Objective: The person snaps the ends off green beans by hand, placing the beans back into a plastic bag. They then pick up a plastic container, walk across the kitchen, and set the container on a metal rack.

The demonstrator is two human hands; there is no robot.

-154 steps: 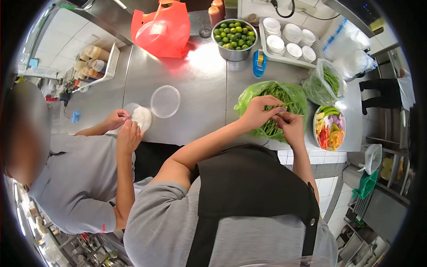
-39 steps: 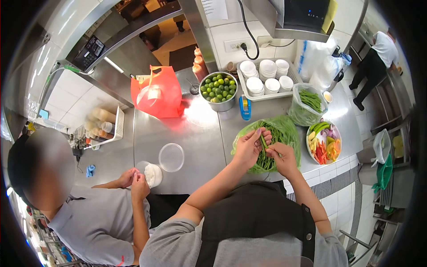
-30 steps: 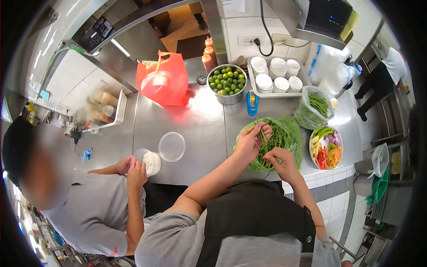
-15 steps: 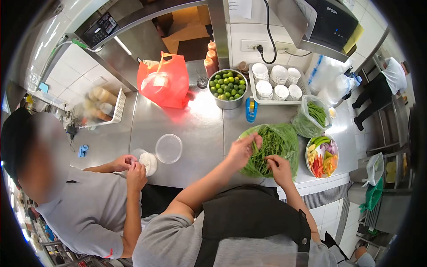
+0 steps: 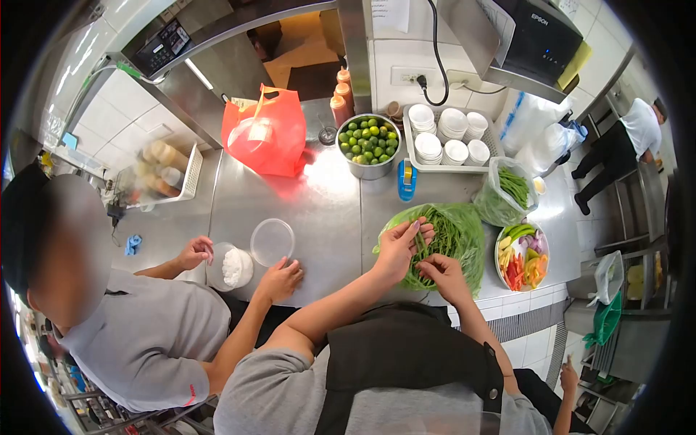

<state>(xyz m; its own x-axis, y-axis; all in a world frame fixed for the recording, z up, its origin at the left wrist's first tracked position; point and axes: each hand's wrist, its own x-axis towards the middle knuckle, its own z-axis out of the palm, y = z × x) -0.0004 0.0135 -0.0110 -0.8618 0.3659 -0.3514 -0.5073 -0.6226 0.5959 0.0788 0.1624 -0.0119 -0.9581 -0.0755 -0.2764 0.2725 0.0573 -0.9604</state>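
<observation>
My left hand (image 5: 401,249) is above an open green plastic bag (image 5: 473,250), with a few thin green stems held between thumb and fingers. Inside the bag lies a heap of leafy green stems (image 5: 444,230). Close to the bag's near side, my right hand (image 5: 444,277) is pinched, its thumb and fingertips together just below my left hand. What sits between those fingertips is too small to make out. Right of the bag stands a round dish of cut vegetables (image 5: 520,259), with a clear bag of green beans (image 5: 513,185) behind it.
At left, a co-worker's hands (image 5: 279,281) are beside a tub of white stuff (image 5: 236,267) and a clear lid (image 5: 273,243). Along the back are a red bag (image 5: 264,138), a pot of limes (image 5: 369,145), a blue tape dispenser (image 5: 407,181) and a tray of white cups (image 5: 453,168).
My left hand has turned, its fingers now more stretched out, and my right hand has shifted slightly left. The co-worker's hands have parted, one now near the clear lid.
</observation>
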